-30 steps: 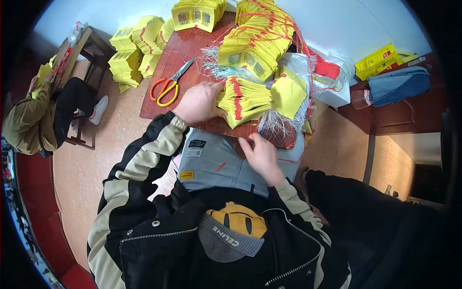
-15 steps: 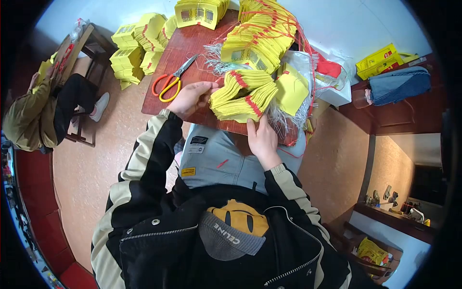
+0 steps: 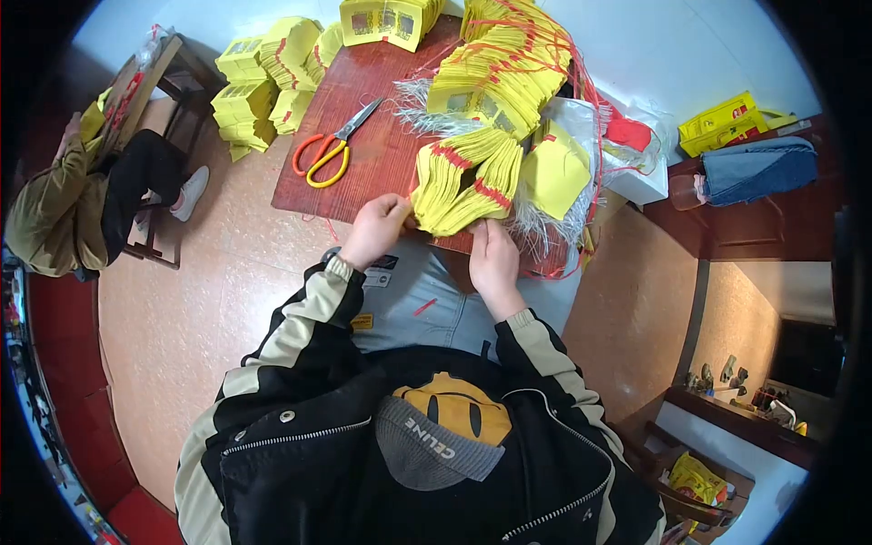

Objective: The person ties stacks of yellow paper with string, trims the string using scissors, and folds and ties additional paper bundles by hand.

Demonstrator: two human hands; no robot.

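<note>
A stack of folded yellow paper pieces with red markings (image 3: pixel 468 177) lies fanned at the front edge of the dark red table (image 3: pixel 359 173). My left hand (image 3: pixel 374 229) is closed in a pinch at the stack's lower left corner. At the lower right, my right hand (image 3: pixel 495 265) pinches its front edge between thumb and fingers. Scissors with one red and one yellow handle (image 3: pixel 331 156) lie to the left, blades partly apart. Just right of the stack is a loose yellow paper piece (image 3: pixel 556 173) on whitish strings (image 3: pixel 536 222).
A long fanned row of yellow paper (image 3: pixel 509 77) with red strings (image 3: pixel 581 68) fills the table's back right. Another yellow bundle (image 3: pixel 386 23) stands behind. More bundles (image 3: pixel 259 91) are piled beyond the left edge. Another person (image 3: pixel 68 204) sits at far left by a wooden table.
My left hand has moved down and slightly right, from beside the stack to its lower corner. The stack's left side has drawn inward. My right hand stays at the front edge.
</note>
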